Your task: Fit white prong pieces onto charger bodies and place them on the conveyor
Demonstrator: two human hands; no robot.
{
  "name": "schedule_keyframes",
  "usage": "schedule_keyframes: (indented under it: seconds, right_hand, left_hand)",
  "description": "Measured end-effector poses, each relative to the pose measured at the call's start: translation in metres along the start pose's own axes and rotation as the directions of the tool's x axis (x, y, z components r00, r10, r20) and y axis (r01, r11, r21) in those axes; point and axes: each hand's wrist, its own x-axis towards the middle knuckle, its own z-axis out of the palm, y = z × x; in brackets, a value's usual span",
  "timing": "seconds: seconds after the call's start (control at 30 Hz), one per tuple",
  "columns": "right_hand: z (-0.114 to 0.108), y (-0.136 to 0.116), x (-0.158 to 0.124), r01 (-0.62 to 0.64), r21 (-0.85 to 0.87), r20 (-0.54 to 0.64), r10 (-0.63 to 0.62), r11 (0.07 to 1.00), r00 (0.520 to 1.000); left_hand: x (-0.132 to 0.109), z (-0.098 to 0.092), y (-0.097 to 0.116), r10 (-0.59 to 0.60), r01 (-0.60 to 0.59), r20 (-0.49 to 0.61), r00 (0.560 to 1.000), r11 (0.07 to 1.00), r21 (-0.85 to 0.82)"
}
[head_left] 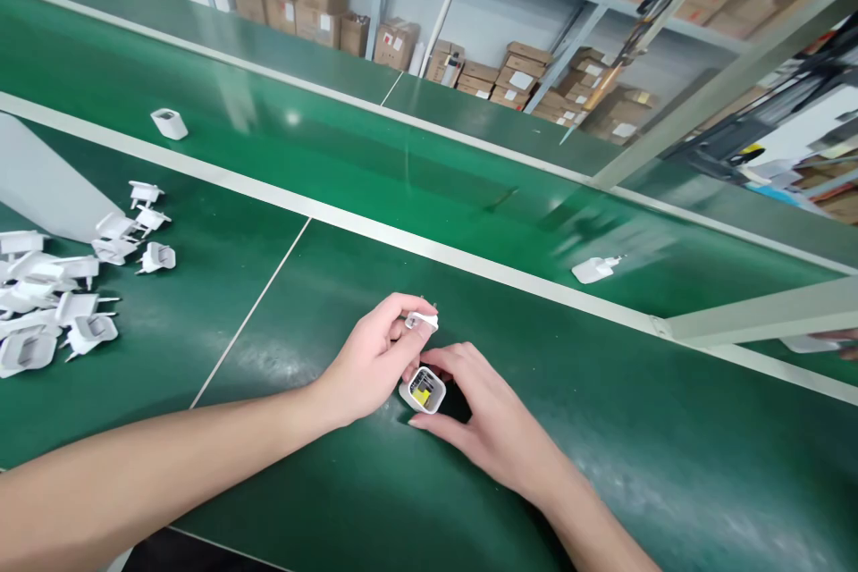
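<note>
Forearms (201,460), left hand (372,353) pinching plug cap (422,320), right hand (492,424) clasping casing (441,391), yellow component (422,396) inside

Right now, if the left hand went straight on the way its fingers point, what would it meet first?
Likely the white rail beyond the green bench top, if the left hand and the white plug piece it holds travel low. Height is unclear from this view; they might pass over.

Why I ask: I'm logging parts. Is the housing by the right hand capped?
No, the white housing is open, showing a yellow part inside.
</note>
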Motion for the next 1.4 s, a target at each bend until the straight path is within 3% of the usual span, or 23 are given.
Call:
schedule_keyframes:
  seconds: [0.07,0.13,0.27,0.47,0.67,0.73,0.83,0.9,0.97,1.07,1.17,1.33,1.4]
  right_hand:
    - [-0.013,0.008,0.001,0.051,0.064,0.101,-0.058,0.997,0.993]
    - [-0.025,0.017,-0.001,0.055,0.126,0.123,-0.071,0.990,0.990]
    - [-0.030,0.020,-0.006,0.015,0.178,-0.052,-0.006,0.984,0.999]
    - [-0.007,0.000,-0.005,0.065,-0.075,0.011,-0.064,0.995,0.998]
    - [0.006,-0.002,-0.005,0.004,-0.278,-0.115,-0.037,0.961,0.993]
    - [0.004,-0.002,-0.008,-0.057,-0.178,-0.141,0.032,0.982,0.990]
    - [-0.002,-0.001,-0.011,-0.097,0.150,-0.251,0.133,0.984,0.959]
    - [-0.006,-0.001,-0.010,-0.063,0.371,-0.313,0.189,0.927,0.931]
    - [-0.007,-0.004,-0.008,-0.064,0.497,-0.300,0.241,0.865,0.923]
    - [-0.008,-0.008,-0.006,-0.076,0.556,-0.279,0.272,0.827,0.921]
    - [-0.009,-0.008,-0.007,-0.018,0.591,-0.301,0.242,0.806,0.922]
    - [-0.007,-0.004,-0.012,-0.022,0.571,-0.270,0.212,0.821,0.939]
    - [-0.004,-0.005,-0.013,-0.022,0.512,-0.263,0.181,0.859,0.948]
  left_hand:
    - [0.000,0.000,0.001,-0.003,0.004,0.036,0.999,1.000,-0.022]
    - [0.000,0.000,0.001,0.000,0.003,0.052,0.999,0.999,-0.046]
    - [-0.001,0.000,0.001,0.008,-0.005,0.052,0.999,0.998,-0.066]
    - [0.000,0.000,0.000,-0.002,0.006,0.051,0.999,0.997,-0.081]
    - [0.000,-0.001,-0.002,0.002,0.002,0.066,0.998,0.998,-0.062]
    - [-0.002,-0.001,-0.001,0.033,-0.033,0.053,0.998,0.999,0.005]
    - [-0.008,-0.002,0.001,0.199,-0.215,0.099,0.975,0.956,0.198]
    - [-0.012,-0.002,0.002,0.317,-0.376,0.223,0.922,0.874,0.307]
    - [-0.016,-0.002,0.004,0.388,-0.506,0.352,0.852,0.781,0.366]
    - [-0.020,-0.001,0.005,0.451,-0.620,0.439,0.777,0.671,0.408]
    - [-0.020,0.000,0.004,0.481,-0.657,0.454,0.750,0.623,0.425]
    - [-0.017,-0.001,-0.001,0.514,-0.674,0.450,0.730,0.649,0.352]
    - [-0.017,-0.001,-0.003,0.495,-0.645,0.442,0.748,0.700,0.307]
